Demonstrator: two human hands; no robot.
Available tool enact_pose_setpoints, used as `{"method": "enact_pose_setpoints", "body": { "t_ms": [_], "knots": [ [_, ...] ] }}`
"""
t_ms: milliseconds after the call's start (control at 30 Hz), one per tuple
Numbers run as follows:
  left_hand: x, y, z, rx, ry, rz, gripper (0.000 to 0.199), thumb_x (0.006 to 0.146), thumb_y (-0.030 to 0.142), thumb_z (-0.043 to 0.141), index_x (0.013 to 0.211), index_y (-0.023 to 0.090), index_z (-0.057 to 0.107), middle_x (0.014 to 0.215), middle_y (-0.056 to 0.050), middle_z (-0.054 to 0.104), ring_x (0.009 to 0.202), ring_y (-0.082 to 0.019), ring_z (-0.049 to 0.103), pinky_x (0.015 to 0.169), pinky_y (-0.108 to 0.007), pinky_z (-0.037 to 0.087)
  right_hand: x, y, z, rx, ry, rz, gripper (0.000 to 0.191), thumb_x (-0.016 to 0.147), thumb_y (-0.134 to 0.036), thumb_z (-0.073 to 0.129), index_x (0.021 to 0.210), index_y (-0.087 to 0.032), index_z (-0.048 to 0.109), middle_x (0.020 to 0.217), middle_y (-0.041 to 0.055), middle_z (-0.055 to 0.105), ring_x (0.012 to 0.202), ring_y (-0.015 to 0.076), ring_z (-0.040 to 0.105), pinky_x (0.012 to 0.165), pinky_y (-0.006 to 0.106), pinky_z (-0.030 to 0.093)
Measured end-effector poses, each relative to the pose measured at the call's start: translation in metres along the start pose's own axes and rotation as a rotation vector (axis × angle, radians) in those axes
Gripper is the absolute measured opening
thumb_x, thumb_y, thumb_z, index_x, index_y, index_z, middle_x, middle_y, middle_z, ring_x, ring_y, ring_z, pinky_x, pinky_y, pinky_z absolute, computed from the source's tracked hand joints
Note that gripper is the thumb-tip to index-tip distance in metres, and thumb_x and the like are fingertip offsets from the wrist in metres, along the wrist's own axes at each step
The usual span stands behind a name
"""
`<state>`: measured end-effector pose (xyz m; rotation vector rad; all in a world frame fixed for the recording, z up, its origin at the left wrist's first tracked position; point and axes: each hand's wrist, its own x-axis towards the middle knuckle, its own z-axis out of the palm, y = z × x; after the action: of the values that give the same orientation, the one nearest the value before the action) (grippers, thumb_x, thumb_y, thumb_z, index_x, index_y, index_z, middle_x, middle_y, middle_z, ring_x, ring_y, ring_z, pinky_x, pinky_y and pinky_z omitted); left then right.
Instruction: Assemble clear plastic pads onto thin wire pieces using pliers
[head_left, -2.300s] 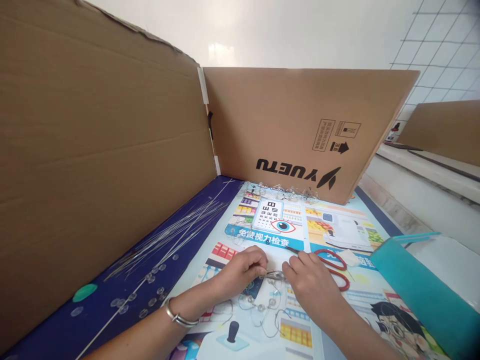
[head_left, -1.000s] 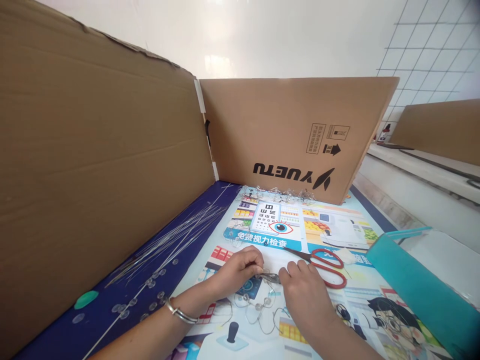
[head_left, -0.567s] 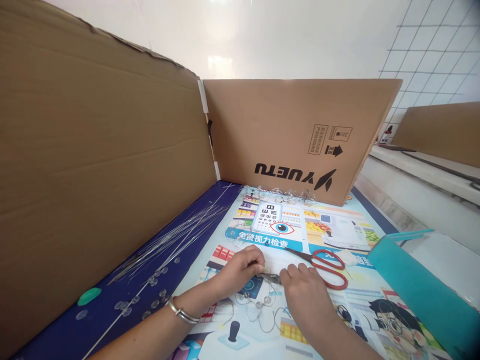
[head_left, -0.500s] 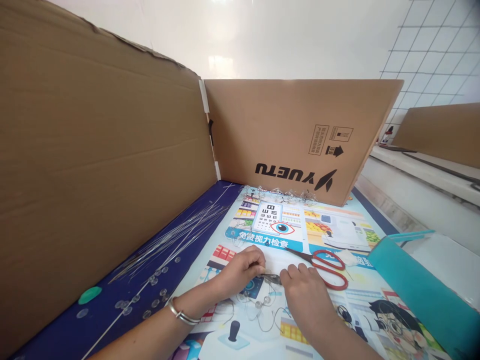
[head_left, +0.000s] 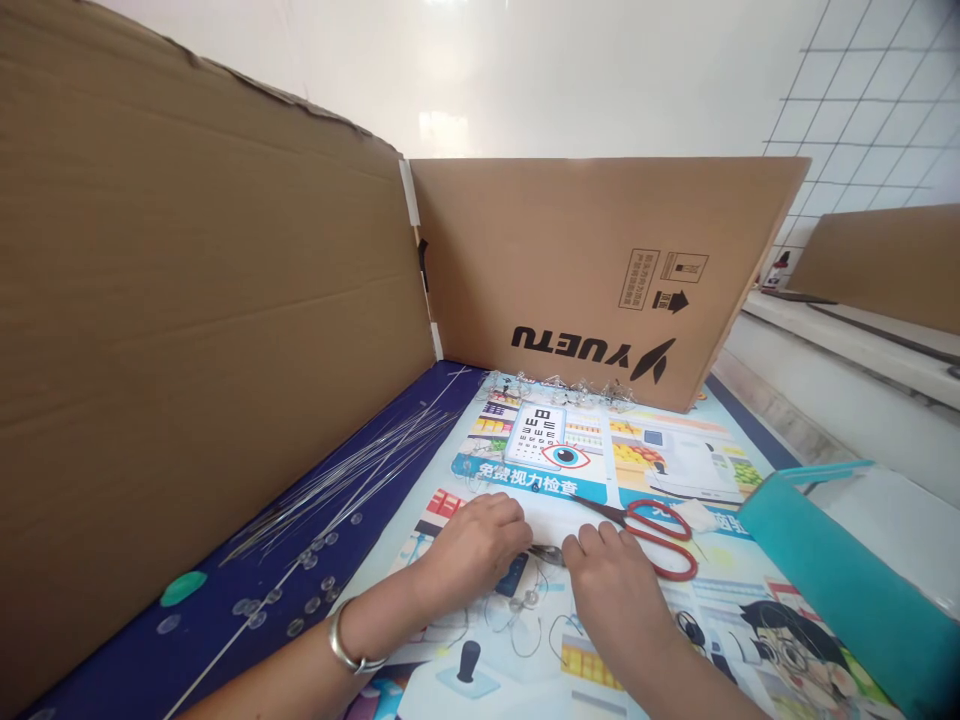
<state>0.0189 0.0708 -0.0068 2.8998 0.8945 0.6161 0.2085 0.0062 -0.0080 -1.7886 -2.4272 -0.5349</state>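
Note:
My right hand (head_left: 616,590) is closed around a pair of pliers (head_left: 550,553); only the dark metal jaws stick out to the left, the handles being hidden by the hand. Close to the jaw tips, my left hand (head_left: 480,545) is closed, its back turned up, and its fingertips seem to pinch thin wire there, though the hand hides most of it. Below and between the hands, a looped wire (head_left: 517,640) with clear round beads (head_left: 531,599) lies on the printed sheet. Red-handled scissors (head_left: 660,540) lie just beyond my right hand.
Straight wires (head_left: 352,470) and loose clear beads (head_left: 311,605) lie on the blue cloth at left, near a green piece (head_left: 183,588). Cardboard panels (head_left: 592,250) stand behind and left. Beaded wire pieces (head_left: 555,388) sit along the back. A teal box (head_left: 832,570) stands at right.
My left hand has rolled over, so its back now faces up and covers the fingertips. The beaded wire below has shifted slightly. My right hand with the pliers has hardly moved.

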Motion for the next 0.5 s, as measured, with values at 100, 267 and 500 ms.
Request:
{"method": "enact_pose_setpoints", "body": {
  "t_ms": [100, 267, 500],
  "knots": [
    [-0.0002, 0.0012, 0.0006, 0.014, -0.038, 0.006, 0.020, 0.087, 0.013, 0.043, 0.080, 0.018, 0.060, 0.074, -0.003, 0.059, 0.073, -0.017, 0.052, 0.067, -0.029, 0.039, 0.0008, 0.0009, -0.0018, -0.012, 0.005, -0.011, 0.019, 0.070, -0.002, 0.053, 0.078, -0.019, 0.059, 0.073, 0.0041, 0.055, 0.073, 0.0196, 0.046, 0.063, 0.034, 0.024],
    [0.0006, 0.0007, 0.0012, -0.050, -0.059, -0.082, 0.020, 0.087, 0.016, 0.043, 0.079, 0.018, 0.061, 0.072, -0.004, 0.061, 0.074, -0.018, 0.056, 0.070, -0.028, 0.041, 0.0015, 0.0014, -0.0058, -0.042, 0.037, -0.018, 0.017, 0.072, -0.003, 0.053, 0.078, -0.018, 0.059, 0.074, 0.0050, 0.054, 0.073, 0.0201, 0.045, 0.064, 0.034, 0.025],
    [0.0027, -0.0005, 0.0004, -0.161, -0.086, -0.193, 0.020, 0.086, 0.018, 0.043, 0.080, 0.019, 0.062, 0.076, -0.004, 0.063, 0.075, -0.018, 0.058, 0.071, -0.027, 0.042, 0.0014, 0.0016, -0.0052, -0.032, 0.089, -0.044, 0.016, 0.070, -0.004, 0.054, 0.076, -0.018, 0.058, 0.072, 0.0046, 0.052, 0.072, 0.0198, 0.044, 0.064, 0.035, 0.025]
  ]
}}
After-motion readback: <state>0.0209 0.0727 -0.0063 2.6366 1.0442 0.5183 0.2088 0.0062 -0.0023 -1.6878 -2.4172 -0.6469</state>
